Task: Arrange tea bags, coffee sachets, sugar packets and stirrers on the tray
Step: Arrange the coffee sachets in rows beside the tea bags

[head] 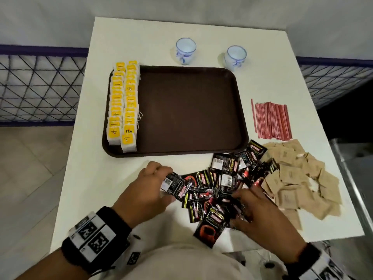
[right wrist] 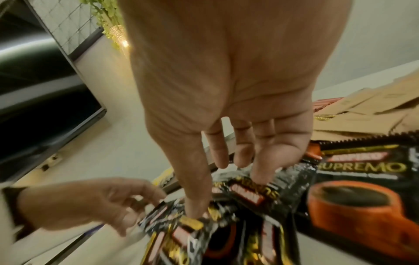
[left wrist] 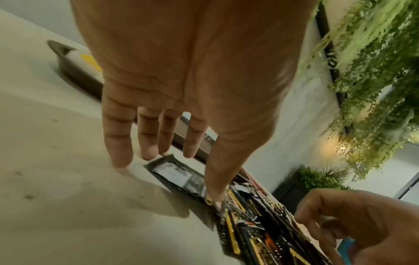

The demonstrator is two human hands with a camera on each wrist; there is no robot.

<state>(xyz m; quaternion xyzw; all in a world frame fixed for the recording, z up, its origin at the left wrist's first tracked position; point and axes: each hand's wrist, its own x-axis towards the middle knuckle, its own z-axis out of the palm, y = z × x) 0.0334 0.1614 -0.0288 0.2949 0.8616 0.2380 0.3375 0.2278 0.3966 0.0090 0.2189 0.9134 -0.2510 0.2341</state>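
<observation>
A brown tray [head: 187, 110] lies mid-table, with two rows of yellow tea bags [head: 123, 104] along its left side. In front of it spreads a loose pile of black coffee sachets [head: 228, 178]. My left hand [head: 168, 184] pinches one coffee sachet [head: 173, 183] at the pile's left end, barcode side up; the left wrist view shows this sachet [left wrist: 172, 172] under my left hand [left wrist: 186, 177]. My right hand [head: 240, 209] rests spread on the pile, and the right wrist view shows my right hand [right wrist: 226, 193] touching the sachets [right wrist: 247, 195]. Brown sugar packets [head: 298, 178] and red stirrers [head: 270, 120] lie right of the tray.
Two white-and-blue cups [head: 185, 50] [head: 235, 57] stand behind the tray. The white table [head: 90, 178] ends close to my body and just right of the sugar packets. A dark mesh railing [head: 40, 87] runs on both sides.
</observation>
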